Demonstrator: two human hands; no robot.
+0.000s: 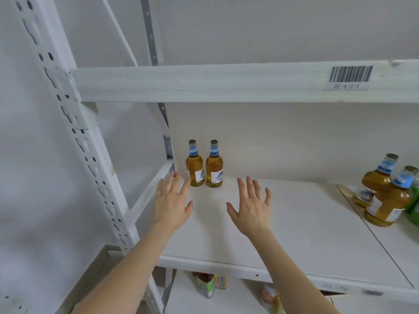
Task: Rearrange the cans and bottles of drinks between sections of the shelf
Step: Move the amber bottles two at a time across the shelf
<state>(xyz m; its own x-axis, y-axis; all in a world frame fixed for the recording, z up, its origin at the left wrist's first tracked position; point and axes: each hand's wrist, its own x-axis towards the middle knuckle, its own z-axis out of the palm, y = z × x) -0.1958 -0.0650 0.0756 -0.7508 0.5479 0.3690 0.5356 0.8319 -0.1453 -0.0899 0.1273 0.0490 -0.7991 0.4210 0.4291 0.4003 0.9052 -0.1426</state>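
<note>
On shelf (pixel 294 223), two amber bottles (pixel 195 166) beyond left hand (pixel 173 202), right hand (pixel 250 208), fingers (pixel 249 184) spread.

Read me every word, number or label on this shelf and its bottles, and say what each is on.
White barcode sticker on the upper white metal beam: code under the bars too blurred to read.
Two amber glass bottles at back left: blue-and-white labels, lettering unreadable.
Amber glass bottles at right: labels blurred.
Colourful cartons on the lower shelf: print unreadable.
Nothing can be quoted.
</note>
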